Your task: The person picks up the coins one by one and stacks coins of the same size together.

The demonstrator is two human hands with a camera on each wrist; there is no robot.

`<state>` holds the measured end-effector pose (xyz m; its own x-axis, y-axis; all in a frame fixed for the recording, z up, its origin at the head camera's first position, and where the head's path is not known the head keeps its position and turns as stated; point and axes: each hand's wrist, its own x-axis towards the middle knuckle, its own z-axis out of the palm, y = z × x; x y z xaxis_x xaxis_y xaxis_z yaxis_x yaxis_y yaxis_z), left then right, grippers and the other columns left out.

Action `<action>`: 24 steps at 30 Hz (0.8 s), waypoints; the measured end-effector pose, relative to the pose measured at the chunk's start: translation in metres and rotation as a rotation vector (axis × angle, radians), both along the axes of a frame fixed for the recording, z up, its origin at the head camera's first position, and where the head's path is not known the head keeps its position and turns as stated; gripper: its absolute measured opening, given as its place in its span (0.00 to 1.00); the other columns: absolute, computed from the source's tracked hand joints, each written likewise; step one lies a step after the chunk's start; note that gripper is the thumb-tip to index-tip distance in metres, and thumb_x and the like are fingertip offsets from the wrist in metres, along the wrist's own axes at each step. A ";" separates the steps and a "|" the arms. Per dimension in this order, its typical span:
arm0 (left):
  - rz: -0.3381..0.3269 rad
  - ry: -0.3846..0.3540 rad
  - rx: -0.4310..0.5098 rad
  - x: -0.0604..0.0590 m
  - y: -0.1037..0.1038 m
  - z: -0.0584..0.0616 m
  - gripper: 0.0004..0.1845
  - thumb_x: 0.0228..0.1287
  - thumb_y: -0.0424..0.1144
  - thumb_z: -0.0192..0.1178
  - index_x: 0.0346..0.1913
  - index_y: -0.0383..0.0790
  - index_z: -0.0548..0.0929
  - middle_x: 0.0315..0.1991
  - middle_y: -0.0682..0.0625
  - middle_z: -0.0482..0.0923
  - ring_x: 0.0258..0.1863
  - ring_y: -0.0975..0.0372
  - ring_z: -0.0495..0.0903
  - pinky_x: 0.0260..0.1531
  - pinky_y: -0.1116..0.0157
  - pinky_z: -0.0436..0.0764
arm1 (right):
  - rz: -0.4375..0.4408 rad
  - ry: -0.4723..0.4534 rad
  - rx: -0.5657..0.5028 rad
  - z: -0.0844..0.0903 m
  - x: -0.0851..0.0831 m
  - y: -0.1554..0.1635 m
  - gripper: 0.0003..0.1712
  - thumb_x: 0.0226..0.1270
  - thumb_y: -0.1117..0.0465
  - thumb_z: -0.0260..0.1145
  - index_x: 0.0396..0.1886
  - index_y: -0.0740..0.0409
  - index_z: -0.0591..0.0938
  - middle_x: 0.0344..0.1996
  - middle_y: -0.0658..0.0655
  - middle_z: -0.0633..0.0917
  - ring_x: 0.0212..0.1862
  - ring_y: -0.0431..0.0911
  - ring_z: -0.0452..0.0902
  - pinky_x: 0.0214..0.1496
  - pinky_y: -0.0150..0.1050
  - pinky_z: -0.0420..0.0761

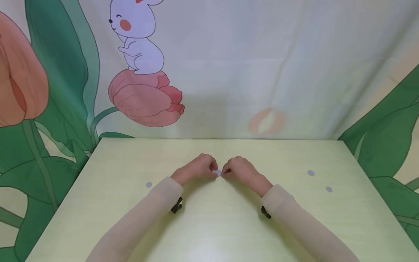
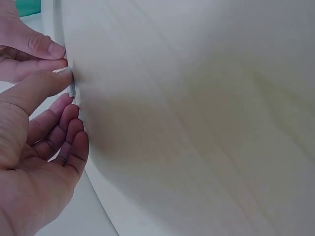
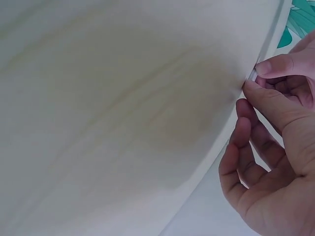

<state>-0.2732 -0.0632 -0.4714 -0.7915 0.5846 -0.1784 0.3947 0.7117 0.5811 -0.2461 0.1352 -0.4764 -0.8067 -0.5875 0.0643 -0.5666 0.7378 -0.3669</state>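
Head view: left hand [image 1: 200,167] pinched a disc [image 1: 218,173] at nine o'clock, right hand [image 1: 243,171] at three. A light touch seemed wise.

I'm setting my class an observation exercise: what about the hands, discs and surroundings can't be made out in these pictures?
- Held disc's full outline: left hand fingers cover part, head view; the left wrist view shows it nearly edge-on.
- Any fine markings on the three flat discs: too small, head view.
- Sleeves' upper ends: cut off by the bottom edge, head view.
- Printed rabbit's ear tips: cut off by the top edge, head view.
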 end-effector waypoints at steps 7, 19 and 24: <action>-0.025 0.023 0.023 -0.003 -0.003 -0.006 0.06 0.61 0.33 0.73 0.38 0.36 0.88 0.31 0.52 0.80 0.33 0.63 0.74 0.36 0.69 0.75 | -0.048 -0.117 -0.036 0.000 0.002 0.002 0.03 0.63 0.61 0.75 0.36 0.50 0.92 0.35 0.45 0.90 0.38 0.39 0.83 0.45 0.37 0.82; 0.037 0.018 0.053 0.000 0.001 -0.008 0.07 0.59 0.36 0.74 0.37 0.36 0.88 0.30 0.52 0.81 0.32 0.63 0.75 0.35 0.69 0.76 | -0.135 -0.157 -0.095 -0.011 -0.002 0.003 0.05 0.64 0.59 0.75 0.37 0.53 0.89 0.25 0.45 0.83 0.29 0.39 0.75 0.36 0.34 0.76; 0.055 0.013 0.060 0.001 0.002 -0.008 0.08 0.59 0.35 0.74 0.37 0.35 0.87 0.29 0.51 0.80 0.31 0.62 0.74 0.33 0.69 0.75 | -0.154 -0.172 -0.090 -0.009 -0.004 0.001 0.04 0.64 0.58 0.75 0.35 0.53 0.88 0.27 0.45 0.84 0.31 0.40 0.76 0.38 0.35 0.77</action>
<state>-0.2719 -0.0617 -0.4796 -0.8245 0.5497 -0.1339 0.3639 0.6964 0.6185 -0.2499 0.1359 -0.4855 -0.8898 -0.4550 -0.0349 -0.3738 0.7707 -0.5161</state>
